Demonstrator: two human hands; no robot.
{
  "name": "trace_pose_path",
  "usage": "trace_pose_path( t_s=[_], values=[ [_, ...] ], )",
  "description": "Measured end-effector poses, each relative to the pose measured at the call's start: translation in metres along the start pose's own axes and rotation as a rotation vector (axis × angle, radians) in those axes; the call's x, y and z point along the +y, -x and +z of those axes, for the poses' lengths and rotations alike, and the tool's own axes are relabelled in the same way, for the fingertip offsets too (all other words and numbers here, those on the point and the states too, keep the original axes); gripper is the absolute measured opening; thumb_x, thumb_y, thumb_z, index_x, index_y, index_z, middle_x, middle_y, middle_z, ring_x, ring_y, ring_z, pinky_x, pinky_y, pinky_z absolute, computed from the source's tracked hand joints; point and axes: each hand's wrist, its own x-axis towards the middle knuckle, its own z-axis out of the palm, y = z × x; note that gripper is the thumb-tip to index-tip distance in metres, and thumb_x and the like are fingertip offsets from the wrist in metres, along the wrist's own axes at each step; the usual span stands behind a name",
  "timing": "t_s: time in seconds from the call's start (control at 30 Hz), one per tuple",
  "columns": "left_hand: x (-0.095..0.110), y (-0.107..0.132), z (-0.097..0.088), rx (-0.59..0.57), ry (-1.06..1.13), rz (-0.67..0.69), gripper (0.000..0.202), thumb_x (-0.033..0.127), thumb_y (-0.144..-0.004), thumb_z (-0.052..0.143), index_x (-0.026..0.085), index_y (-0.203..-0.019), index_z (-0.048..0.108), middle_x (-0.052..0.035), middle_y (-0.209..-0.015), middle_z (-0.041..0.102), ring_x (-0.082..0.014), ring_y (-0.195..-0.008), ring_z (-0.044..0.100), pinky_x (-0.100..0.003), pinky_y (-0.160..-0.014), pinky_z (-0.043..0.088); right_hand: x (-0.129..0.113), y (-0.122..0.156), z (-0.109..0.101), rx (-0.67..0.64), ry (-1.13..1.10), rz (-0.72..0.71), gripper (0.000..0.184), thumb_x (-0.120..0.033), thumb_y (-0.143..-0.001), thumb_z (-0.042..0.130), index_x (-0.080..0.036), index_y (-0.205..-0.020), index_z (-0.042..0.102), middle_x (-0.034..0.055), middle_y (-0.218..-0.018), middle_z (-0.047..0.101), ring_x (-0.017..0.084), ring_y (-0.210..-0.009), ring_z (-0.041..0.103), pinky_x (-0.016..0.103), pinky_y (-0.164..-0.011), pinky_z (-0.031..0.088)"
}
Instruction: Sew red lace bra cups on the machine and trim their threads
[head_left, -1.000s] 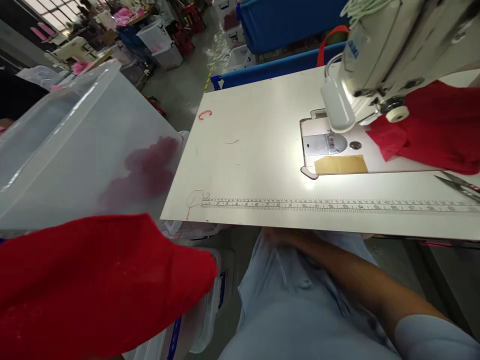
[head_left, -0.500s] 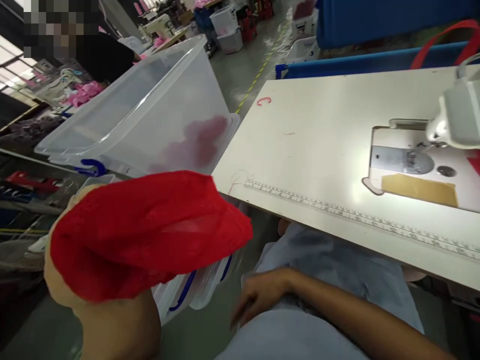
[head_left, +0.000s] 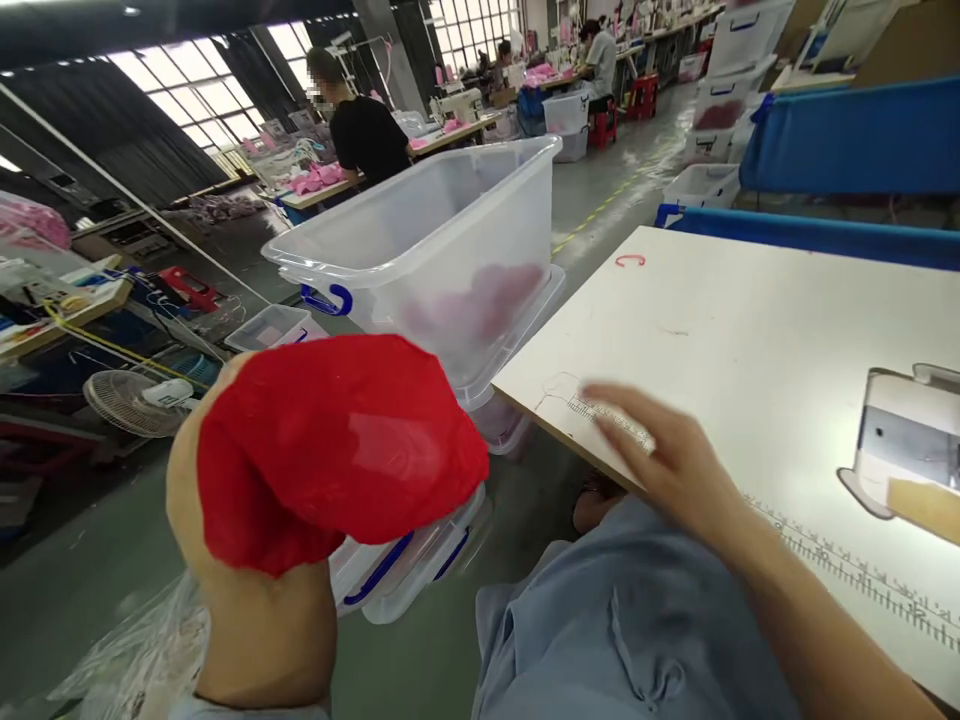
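A piece of red cloth [head_left: 337,440] covers most of my left hand [head_left: 184,490], which holds it up left of the table. Only the hand's outer edge and the wrist show; the fingers are hidden under the cloth. My right hand [head_left: 667,450] is open, its fingers stretched out and apart, with nothing in it. It is over the near left corner of the white sewing table [head_left: 675,280], above the printed ruler [head_left: 847,560]. Whether the fingertips touch the tabletop I cannot tell.
A large clear plastic bin [head_left: 420,260] with reddish contents stands left of the table. Lidded boxes [head_left: 405,560] sit below the cloth. A fan [head_left: 135,400] is at the left. A person in black [head_left: 367,135] works behind the bin. A blue cloth trough [head_left: 817,235] runs along the table's far side.
My right hand has risen from my lap to the table corner and opened out. The red cloth stays in my left hand, turned slightly. The view has swung left and up.
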Motion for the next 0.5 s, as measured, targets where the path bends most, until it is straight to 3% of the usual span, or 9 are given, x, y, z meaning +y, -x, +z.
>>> trace_pose_path(
  t_s=[0.03,0.1,0.13,0.2,0.23,0.27,0.33,0.4,0.5],
  values=[
    [0.005,0.002,0.003,-0.033,0.009,0.021,0.018,0.032,-0.090,0.059,0.017,-0.080,0.063,0.0055,-0.072,0.062,-0.0089,-0.068,0.057,-0.021,-0.066,0.051,0.000,-0.012,0.007,0.110,0.122,0.002,0.042,-0.041,-0.099,0.041,-0.018,-0.125,0.065,0.0151,-0.137,0.061,0.032,-0.132,0.051,0.053,-0.106,0.043],
    [0.010,0.009,0.009,-0.165,0.031,-0.016,0.019,0.033,-0.092,0.058,0.016,-0.084,0.064,0.0031,-0.076,0.064,-0.0088,-0.069,0.057,-0.020,-0.063,0.050,-0.001,-0.021,0.033,0.030,0.123,-0.060,0.042,-0.043,-0.092,0.054,-0.014,-0.119,0.067,0.0216,-0.137,0.059,0.041,-0.134,0.046,0.064,-0.106,0.035],
    [0.010,0.013,0.013,-0.208,0.019,-0.046,0.019,0.034,-0.092,0.060,0.016,-0.087,0.065,0.0022,-0.075,0.063,-0.0092,-0.067,0.057,-0.019,-0.060,0.049,-0.004,-0.017,0.049,-0.040,0.103,-0.129,0.038,-0.044,-0.083,0.066,-0.019,-0.112,0.071,0.0171,-0.132,0.064,0.040,-0.128,0.053,0.061,-0.106,0.039],
    [0.003,0.021,0.017,-0.246,-0.006,-0.038,0.023,0.039,-0.091,0.064,0.017,-0.085,0.065,0.0035,-0.068,0.059,-0.0073,-0.060,0.051,-0.017,-0.054,0.045,-0.014,0.006,0.078,-0.271,0.023,-0.332,0.030,-0.046,-0.065,0.082,-0.034,-0.091,0.073,-0.0025,-0.116,0.074,0.027,-0.102,0.070,0.042,-0.093,0.054],
    [-0.003,0.025,0.019,-0.280,-0.043,-0.045,0.024,0.041,-0.090,0.065,0.017,-0.085,0.064,0.0042,-0.067,0.057,-0.0067,-0.058,0.049,-0.016,-0.054,0.044,-0.018,0.021,0.088,-0.361,-0.011,-0.395,0.026,-0.046,-0.066,0.081,-0.035,-0.089,0.072,-0.0060,-0.115,0.074,0.021,-0.088,0.073,0.032,-0.080,0.059],
    [-0.010,0.029,0.022,-0.332,-0.070,-0.069,0.026,0.043,-0.089,0.066,0.018,-0.083,0.063,0.0047,-0.066,0.055,-0.0063,-0.058,0.048,-0.016,-0.054,0.043,-0.021,0.036,0.093,-0.375,-0.016,-0.395,0.020,-0.040,-0.076,0.075,-0.033,-0.094,0.071,-0.0026,-0.114,0.075,0.018,-0.078,0.073,0.028,-0.070,0.059],
    [-0.026,0.037,0.029,-0.430,-0.068,-0.182,0.029,0.044,-0.088,0.067,0.018,-0.079,0.060,0.0044,-0.068,0.054,-0.0067,-0.060,0.048,-0.017,-0.057,0.043,-0.020,0.057,0.089,-0.258,-0.047,-0.289,0.024,-0.027,-0.092,0.056,-0.029,-0.115,0.064,0.0047,-0.104,0.075,0.018,-0.083,0.073,0.027,-0.068,0.059],
    [-0.040,0.047,0.043,-0.493,0.063,-0.330,0.033,0.047,-0.087,0.066,0.018,-0.076,0.057,0.0046,-0.067,0.050,-0.0070,-0.059,0.046,-0.018,-0.056,0.042,-0.015,0.064,0.076,-0.014,-0.192,-0.089,0.052,-0.030,-0.090,0.061,-0.029,-0.139,0.043,0.0092,-0.116,0.069,0.020,-0.096,0.071,0.028,-0.070,0.060],
    [-0.048,0.067,0.074,-0.554,0.313,-0.484,0.034,0.048,-0.085,0.068,0.019,-0.077,0.053,0.0051,-0.068,0.050,-0.0076,-0.061,0.048,-0.019,-0.059,0.045,-0.010,0.057,0.053,0.257,-0.271,0.029,0.084,-0.035,-0.081,0.072,-0.035,-0.150,0.024,0.0128,-0.141,0.051,0.026,-0.116,0.062,0.038,-0.084,0.060]
  ],
)
